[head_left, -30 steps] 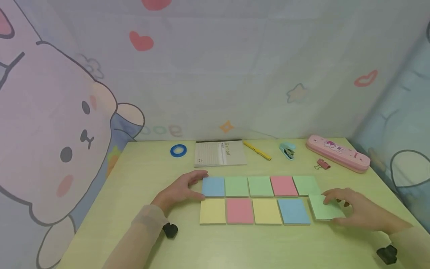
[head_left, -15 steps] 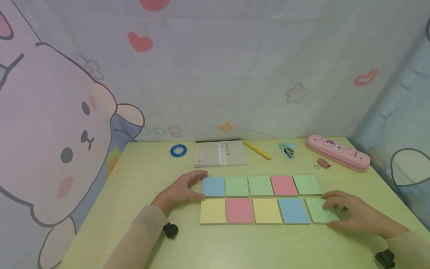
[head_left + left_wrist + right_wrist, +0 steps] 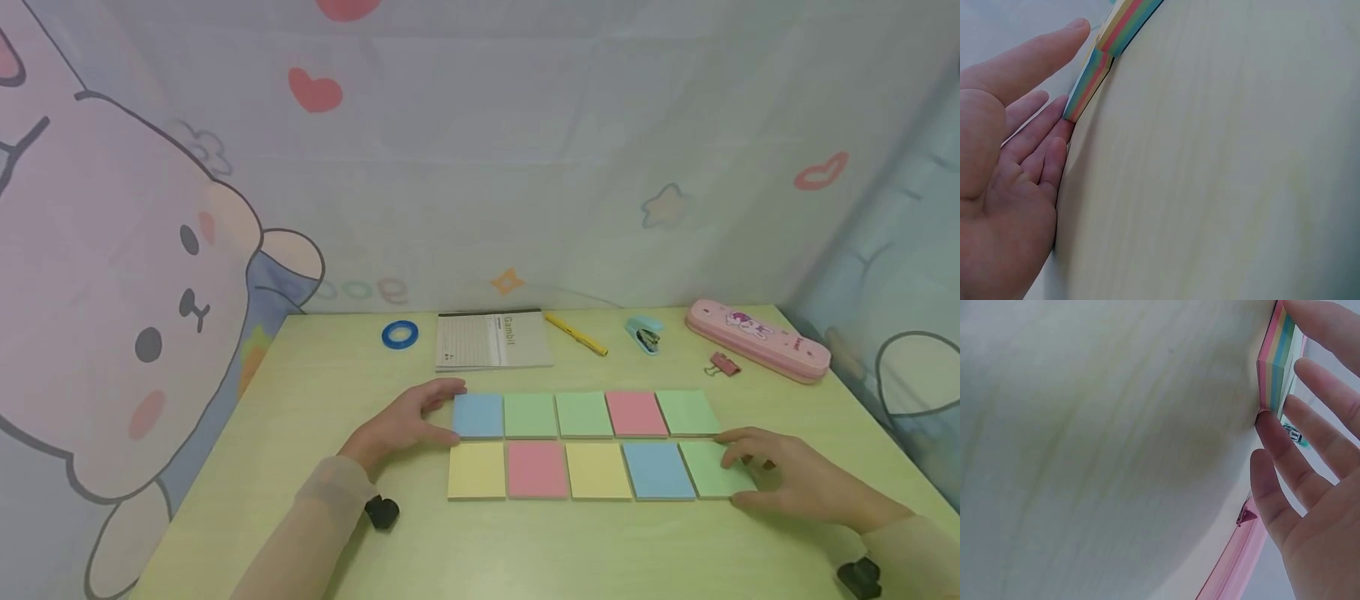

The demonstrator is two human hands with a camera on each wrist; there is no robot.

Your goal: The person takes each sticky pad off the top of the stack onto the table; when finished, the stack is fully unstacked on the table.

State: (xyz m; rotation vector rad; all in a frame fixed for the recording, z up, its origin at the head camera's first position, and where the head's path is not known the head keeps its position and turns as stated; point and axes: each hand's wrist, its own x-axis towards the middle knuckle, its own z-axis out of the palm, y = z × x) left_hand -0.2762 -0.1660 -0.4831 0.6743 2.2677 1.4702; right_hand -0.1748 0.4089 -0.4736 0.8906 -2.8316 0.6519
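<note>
Pads of sticky notes lie in two rows on the table. At the right end of the lower row, my right hand [image 3: 795, 479] holds a green sticky note pad [image 3: 708, 471] flat, thumb at its near edge and fingers at its far right side. Its striped layers [image 3: 1277, 359] show between thumb and fingers in the right wrist view. By the upper row's left end, my left hand [image 3: 405, 417] rests with fingertips at the blue sticky note pad [image 3: 477, 417], thumb apart from the fingers. Below that blue pad lies a yellow sticky note pad [image 3: 477, 472].
Behind the rows lie a blue tape roll [image 3: 400, 323], a Gambit notebook [image 3: 491, 340], a yellow pen [image 3: 576, 334], a light blue stapler [image 3: 645, 335], a pink binder clip [image 3: 723, 364] and a pink pencil case [image 3: 757, 340]. A printed cloth [image 3: 480, 167] hangs behind the table.
My right hand has brought the green pad left and down, from overlapping the upper row's end to beside the lower blue pad. My left hand has stayed in place.
</note>
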